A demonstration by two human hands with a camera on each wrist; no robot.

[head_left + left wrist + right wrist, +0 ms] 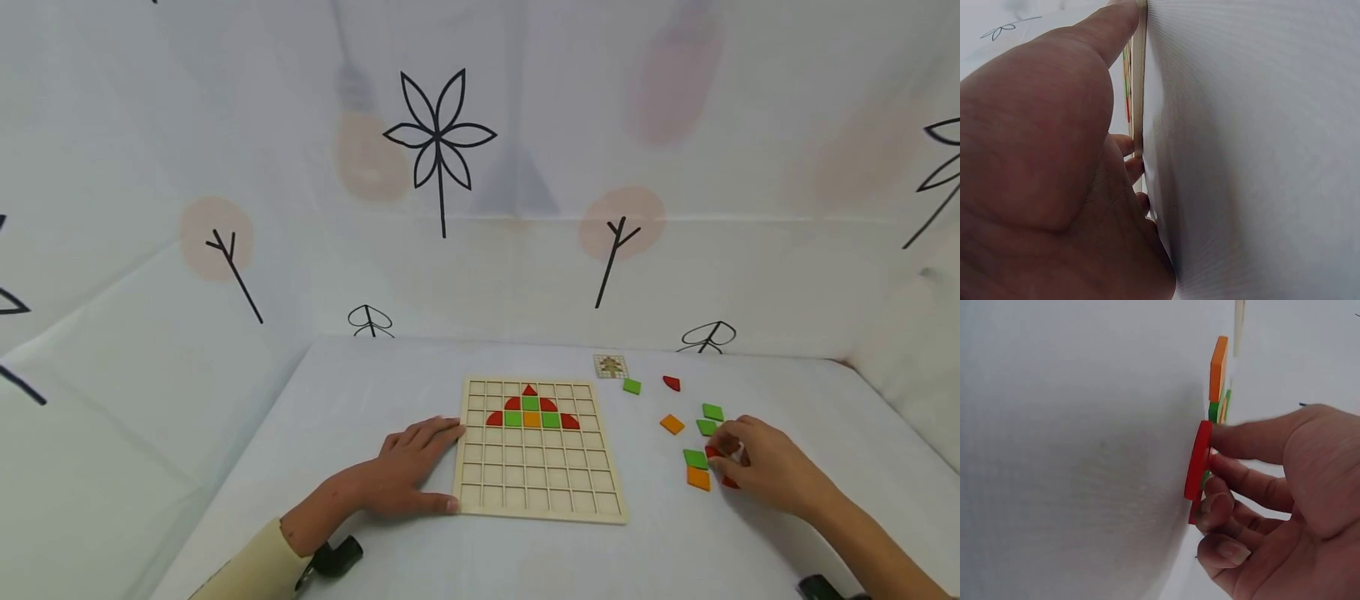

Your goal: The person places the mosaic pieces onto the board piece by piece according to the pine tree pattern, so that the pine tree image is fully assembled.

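A square wooden grid board (536,517) lies on the white table. On it, green squares, an orange square (532,419), red curved tiles (496,418) and a red triangle form a stepped shape. My left hand (412,467) rests spread at the board's left edge, its thumb (1116,28) and fingertips touching the rim. My right hand (765,462), fingers curled, is over the loose tiles at right. Its thumb and index finger pinch at a red tile (712,452), partly hidden by the fingers. Another red tile (1199,459) lies right by the thumb.
Loose green tiles (712,412) and orange tiles (698,478) lie around the right hand. Farther back are a red curved tile (671,382), a green tile (632,387) and a small picture card (611,367) with a tree pattern. A patterned white cloth (510,275) hangs behind the table.
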